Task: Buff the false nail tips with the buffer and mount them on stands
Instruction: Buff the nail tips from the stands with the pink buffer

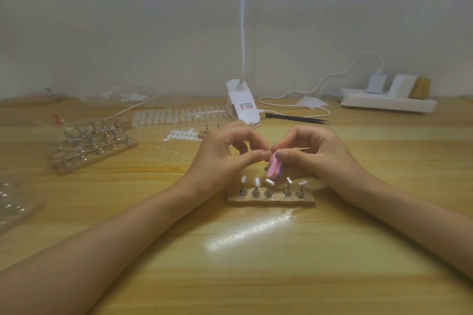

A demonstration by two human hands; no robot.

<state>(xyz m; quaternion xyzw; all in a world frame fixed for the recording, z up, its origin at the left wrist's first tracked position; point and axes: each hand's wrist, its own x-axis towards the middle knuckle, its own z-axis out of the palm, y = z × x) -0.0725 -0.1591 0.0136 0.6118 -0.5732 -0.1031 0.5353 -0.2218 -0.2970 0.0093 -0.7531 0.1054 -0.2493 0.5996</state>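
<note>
Wood table, lamp glare | left hand curled, thumb and forefinger pinched what looked like a tip, too small to confirm | right hand gripped pink buffer against it, just above stands | tip judged light, thin, springy, slick: hold by side edges, light strokes

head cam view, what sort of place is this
Probably a home nail-craft desk: a wooden table with rows of false nail tips, metal stands on a wooden strip, and a clip lamp.
</note>
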